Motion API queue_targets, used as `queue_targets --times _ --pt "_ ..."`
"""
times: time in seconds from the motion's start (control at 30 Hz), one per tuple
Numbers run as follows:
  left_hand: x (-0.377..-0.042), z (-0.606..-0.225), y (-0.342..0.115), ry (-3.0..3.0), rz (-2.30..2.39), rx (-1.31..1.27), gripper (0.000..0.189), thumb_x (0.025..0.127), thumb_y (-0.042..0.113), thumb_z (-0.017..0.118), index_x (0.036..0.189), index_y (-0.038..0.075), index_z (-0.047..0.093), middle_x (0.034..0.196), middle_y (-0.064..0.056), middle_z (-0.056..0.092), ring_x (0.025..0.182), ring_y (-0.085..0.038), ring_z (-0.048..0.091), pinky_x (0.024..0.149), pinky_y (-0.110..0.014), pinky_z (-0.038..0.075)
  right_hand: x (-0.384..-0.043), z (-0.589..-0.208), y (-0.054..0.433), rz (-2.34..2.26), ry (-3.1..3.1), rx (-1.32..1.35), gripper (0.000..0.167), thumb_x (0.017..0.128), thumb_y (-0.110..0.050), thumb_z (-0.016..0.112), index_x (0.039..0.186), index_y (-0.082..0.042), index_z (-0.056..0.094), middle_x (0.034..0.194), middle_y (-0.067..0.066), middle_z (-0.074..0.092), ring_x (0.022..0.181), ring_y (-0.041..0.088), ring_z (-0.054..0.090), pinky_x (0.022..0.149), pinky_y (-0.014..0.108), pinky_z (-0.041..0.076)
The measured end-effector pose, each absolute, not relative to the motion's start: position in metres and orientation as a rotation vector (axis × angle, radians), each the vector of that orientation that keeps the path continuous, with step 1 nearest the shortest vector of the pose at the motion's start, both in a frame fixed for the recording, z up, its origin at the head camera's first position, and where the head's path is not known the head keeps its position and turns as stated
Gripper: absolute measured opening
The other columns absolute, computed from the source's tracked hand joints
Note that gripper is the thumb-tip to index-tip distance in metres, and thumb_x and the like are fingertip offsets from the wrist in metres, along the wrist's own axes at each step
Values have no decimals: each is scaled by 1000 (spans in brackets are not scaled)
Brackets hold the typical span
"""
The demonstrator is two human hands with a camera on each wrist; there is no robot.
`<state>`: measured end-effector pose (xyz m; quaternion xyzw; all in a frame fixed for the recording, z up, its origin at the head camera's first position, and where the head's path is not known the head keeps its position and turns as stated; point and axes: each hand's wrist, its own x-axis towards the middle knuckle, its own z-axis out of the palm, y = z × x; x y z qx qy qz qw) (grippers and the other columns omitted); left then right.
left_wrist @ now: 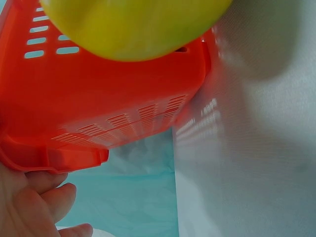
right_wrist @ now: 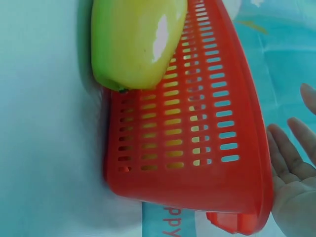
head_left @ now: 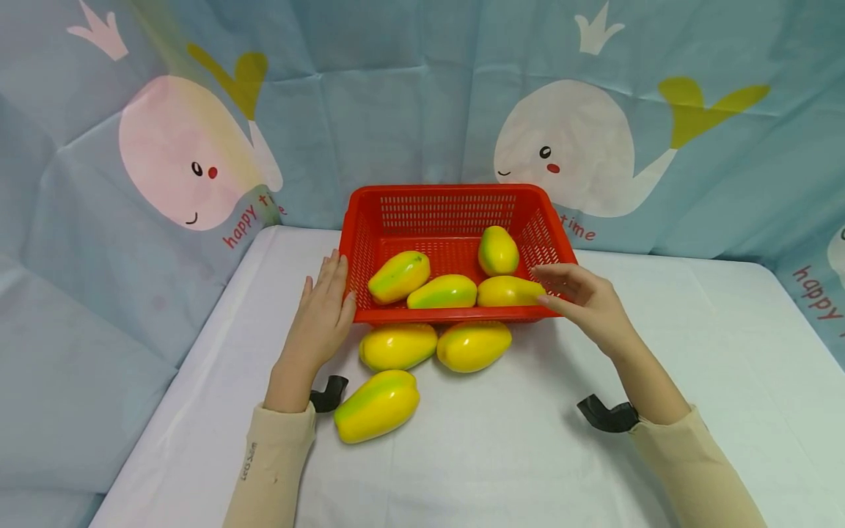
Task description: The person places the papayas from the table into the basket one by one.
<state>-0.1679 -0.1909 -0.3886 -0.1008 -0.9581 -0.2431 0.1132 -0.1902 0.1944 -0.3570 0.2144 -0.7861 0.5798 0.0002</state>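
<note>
While your left hand [head_left: 317,317] lies along the left side of the red basket [head_left: 455,314], its fingers are extended against the outside of the rim. Your right hand [head_left: 593,302] is at the near right corner, its fingers relaxed and reaching over the edge, with the thumb apart from them beside the rim. The basket stands on the white table [head_left: 502,447], close to the blue curtain [head_left: 396,103] printed with whales. Inside it you have four yellow-green fruits: the left fruit [head_left: 400,276], the front middle fruit [head_left: 444,292], the front right fruit [head_left: 508,291] near your right fingers, and the back fruit [head_left: 498,251] behind that one. Outside, the near left fruit [head_left: 398,347] and the near right fruit [head_left: 474,347] lie side by side just before the near wall, and the loose fruit [head_left: 378,408] lies closer to you, beside your left wrist
</note>
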Motion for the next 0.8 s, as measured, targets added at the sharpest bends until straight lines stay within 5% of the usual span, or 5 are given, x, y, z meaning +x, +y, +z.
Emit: queue_targets --times 0.3,0.8 --pt "-168 -388 -191 -2805 -706 -300 59 99 21 42 148 -2 20 155 -16 15 143 -30 11 111 -56 8 -174 -359 197 1868 -2373 736 33 85 9 62 118 5 58 117 10 61 109 24 56 88 23 49" --pt "-168 -388 -191 -2804 -717 -304 59 99 22 40 148 -3 20 155 -17 15 143 -31 11 112 -56 7 -156 -365 200 1919 -2239 923 34 79 21 59 112 13 57 111 12 64 106 16 59 91 21 46"
